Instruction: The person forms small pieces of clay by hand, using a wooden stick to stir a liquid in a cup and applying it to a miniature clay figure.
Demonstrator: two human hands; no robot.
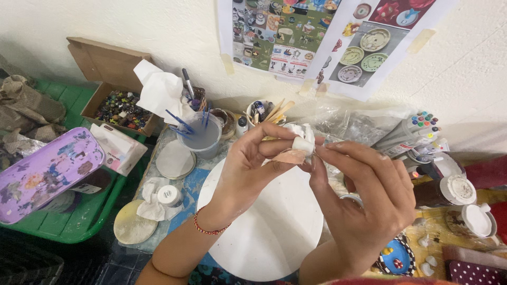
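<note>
Craft corner as I see it from above.
A white rough wall (105, 26) carries taped picture sheets (327, 37); below, I see a cluttered patterned tabletop (187, 182) and a dark tiled floor (79, 264).

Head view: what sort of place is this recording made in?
Probably a small ceramics or craft painting workspace: a white round board, a cup of brushes, colour markers and pottery picture sheets taped on the wall.

Craft workshop: brushes (182, 123), markers (414, 129).

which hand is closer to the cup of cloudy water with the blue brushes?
Left. The left hand is raised just right of the water cup, its fingers pinching a small white piece. The right hand is farther right, beyond that piece.
</note>
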